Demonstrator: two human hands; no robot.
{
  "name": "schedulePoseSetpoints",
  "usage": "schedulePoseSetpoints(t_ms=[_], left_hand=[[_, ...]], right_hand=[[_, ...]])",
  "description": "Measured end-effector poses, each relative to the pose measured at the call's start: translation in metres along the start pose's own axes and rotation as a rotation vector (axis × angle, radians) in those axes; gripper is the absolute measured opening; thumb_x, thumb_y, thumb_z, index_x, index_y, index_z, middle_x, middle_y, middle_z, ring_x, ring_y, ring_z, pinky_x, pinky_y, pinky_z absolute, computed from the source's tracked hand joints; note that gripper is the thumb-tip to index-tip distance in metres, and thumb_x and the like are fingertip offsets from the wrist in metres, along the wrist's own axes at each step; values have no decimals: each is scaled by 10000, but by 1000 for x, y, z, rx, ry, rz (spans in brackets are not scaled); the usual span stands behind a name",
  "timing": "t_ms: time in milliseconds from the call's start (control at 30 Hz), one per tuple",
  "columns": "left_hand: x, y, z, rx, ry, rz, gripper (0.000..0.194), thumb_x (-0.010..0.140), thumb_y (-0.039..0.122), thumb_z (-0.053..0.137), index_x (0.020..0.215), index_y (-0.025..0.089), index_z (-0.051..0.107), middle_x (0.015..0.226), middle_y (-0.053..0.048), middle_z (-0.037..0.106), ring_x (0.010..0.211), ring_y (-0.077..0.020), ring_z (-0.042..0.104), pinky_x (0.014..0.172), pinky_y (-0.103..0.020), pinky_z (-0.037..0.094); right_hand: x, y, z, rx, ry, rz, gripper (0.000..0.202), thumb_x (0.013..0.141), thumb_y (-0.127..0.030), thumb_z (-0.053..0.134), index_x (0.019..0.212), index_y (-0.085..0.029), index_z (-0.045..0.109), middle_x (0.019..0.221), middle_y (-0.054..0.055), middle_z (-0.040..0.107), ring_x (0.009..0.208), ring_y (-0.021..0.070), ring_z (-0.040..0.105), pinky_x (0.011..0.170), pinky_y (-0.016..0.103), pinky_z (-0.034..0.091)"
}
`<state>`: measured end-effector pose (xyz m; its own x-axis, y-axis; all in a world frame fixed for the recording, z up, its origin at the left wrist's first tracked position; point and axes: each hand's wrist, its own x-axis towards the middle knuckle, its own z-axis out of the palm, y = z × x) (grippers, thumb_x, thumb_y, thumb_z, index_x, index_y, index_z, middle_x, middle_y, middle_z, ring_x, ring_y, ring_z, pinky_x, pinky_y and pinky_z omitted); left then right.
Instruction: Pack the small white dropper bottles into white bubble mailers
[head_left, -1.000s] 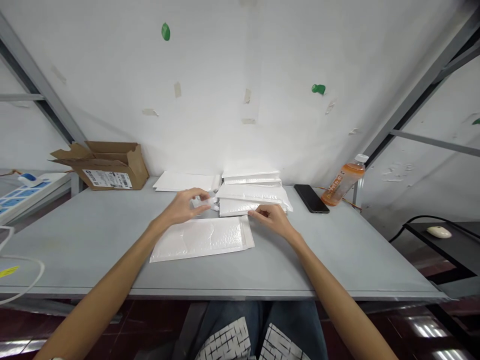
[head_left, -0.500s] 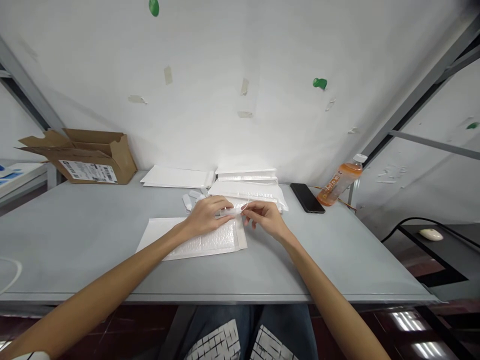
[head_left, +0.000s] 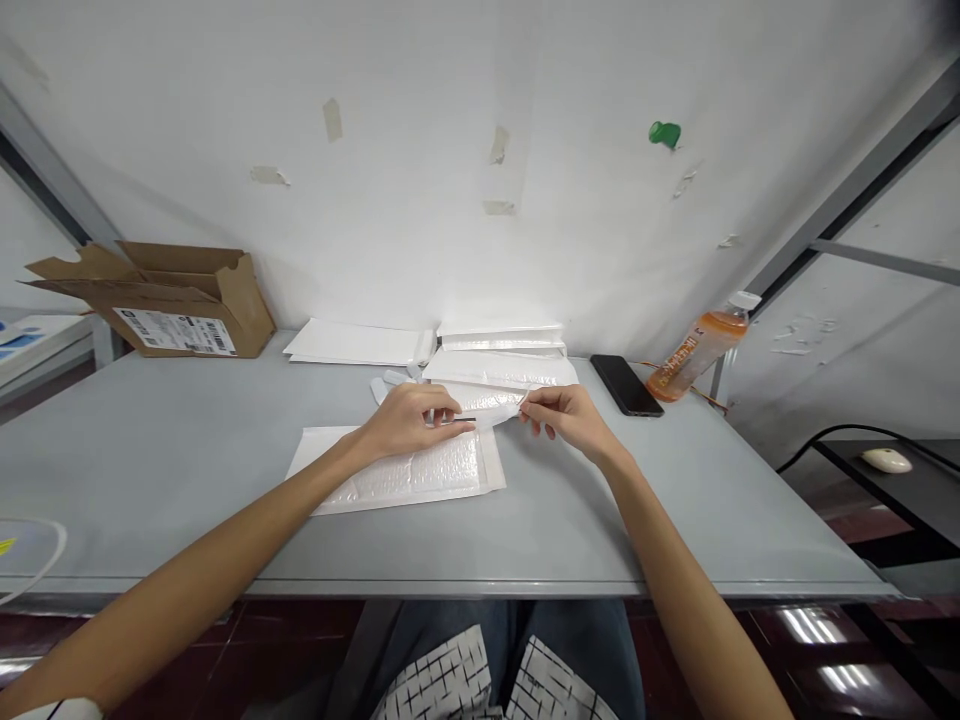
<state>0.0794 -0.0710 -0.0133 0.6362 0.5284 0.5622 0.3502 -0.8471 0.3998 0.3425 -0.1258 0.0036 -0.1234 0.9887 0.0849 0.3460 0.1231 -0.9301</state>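
Note:
Above the front padded mailer (head_left: 420, 475), both hands are close together. My left hand (head_left: 409, 418) is closed, thumb and fingers pinching a thin, flat item with a dark edge (head_left: 466, 419). From there a whitish, translucent film (head_left: 495, 413) stretches to the right. Its far end sits in the pinched fingertips of my right hand (head_left: 566, 415). Exactly what the dark-edged item is, I cannot make out. Behind my left hand lie several small whitish pieces (head_left: 394, 378), partly hidden by it.
White padded mailers (head_left: 502, 368) are piled at the back, with more mailers (head_left: 356, 343) to their left. An open cardboard box (head_left: 187, 300) stands at the back left. A black phone (head_left: 626, 385) and a leaning orange drink bottle (head_left: 697, 350) are at the right.
My right hand has moved right, away from my left, and the film now spans a wider gap. A dark edge now shows at my left fingertips. The view has shifted slightly.

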Motion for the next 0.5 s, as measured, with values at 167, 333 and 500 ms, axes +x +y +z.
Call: schedulePoseSetpoints(t_ms=[167, 333, 500], left_hand=[[2, -5, -17, 53, -267, -43, 450, 767, 639, 707, 703, 194, 691, 568, 36, 585, 508, -100, 500, 530, -254, 331], [-2, -11, -39, 86, -512, -168, 525, 594, 700, 777, 899, 273, 756, 624, 35, 583, 553, -139, 513, 544, -273, 294], [-5, -14, -44, 100, -667, -249, 819, 505, 720, 808, 1191, 284, 703, 778, 2, 643, 686, -202, 591, 575, -268, 337]], right_hand=[[-2, -1, -5, -70, -42, 34, 235, 794, -376, 666, 728, -154, 707, 721, 55, 678, 576, 121, 563, 476, 236, 386], [-1, 0, -2, -122, -87, 60, 208, 772, -361, 670, 722, -162, 706, 704, 45, 676, 577, 128, 574, 470, 235, 382], [2, 6, 12, -97, -160, 20, 190, 782, -339, 665, 747, -168, 740, 670, 24, 665, 545, 118, 540, 505, 253, 408]])
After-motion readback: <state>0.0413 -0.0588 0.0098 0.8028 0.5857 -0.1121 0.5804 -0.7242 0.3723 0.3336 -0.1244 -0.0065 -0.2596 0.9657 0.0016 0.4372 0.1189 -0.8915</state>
